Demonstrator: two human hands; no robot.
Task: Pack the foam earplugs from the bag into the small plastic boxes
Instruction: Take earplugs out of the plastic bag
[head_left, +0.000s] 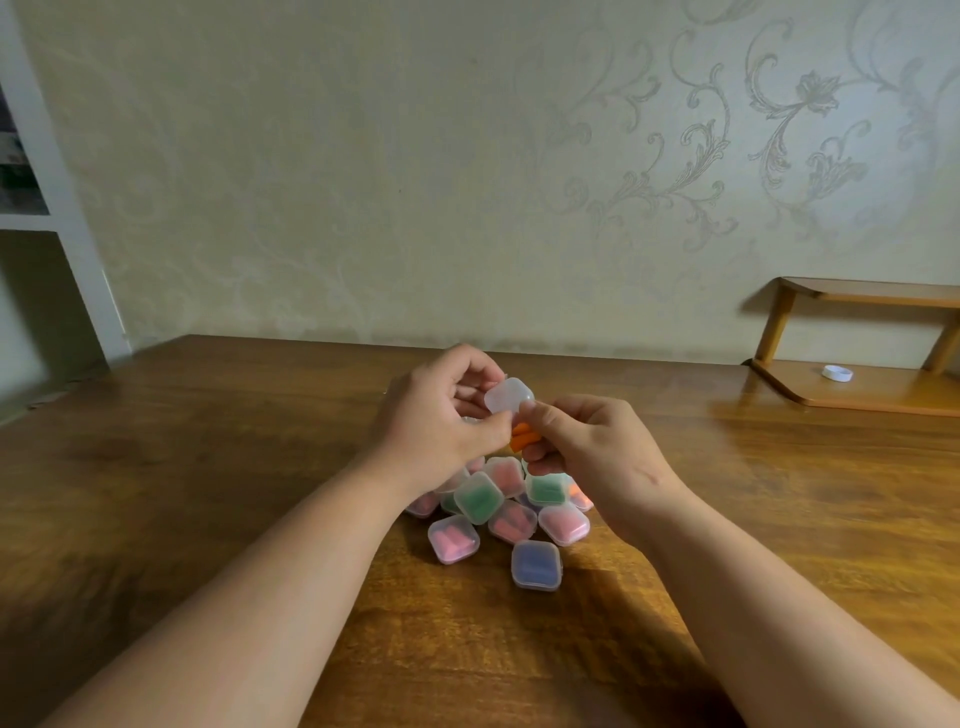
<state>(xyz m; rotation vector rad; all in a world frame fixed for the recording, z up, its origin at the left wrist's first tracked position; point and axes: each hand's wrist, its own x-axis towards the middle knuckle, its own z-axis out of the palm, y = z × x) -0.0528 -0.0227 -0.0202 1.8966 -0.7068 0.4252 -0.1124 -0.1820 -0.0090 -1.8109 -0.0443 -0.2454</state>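
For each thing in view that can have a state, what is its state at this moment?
left hand, grips the clear box.
right hand, pinches the orange earplugs.
clear box, lifted off the table, seemingly open.
orange earplugs, between the hands, not clearly inside.
pile of boxes, closed and filled, on the table.
white cap, lying loose on the shelf.

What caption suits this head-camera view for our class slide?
Left hand holds a small clear box, right hand pinches orange earplugs, above a pile of filled boxes on a table.

Glossy wooden table (208, 467), translucent plastic boxes (453, 539), seemingly foam orange earplugs (521, 436)
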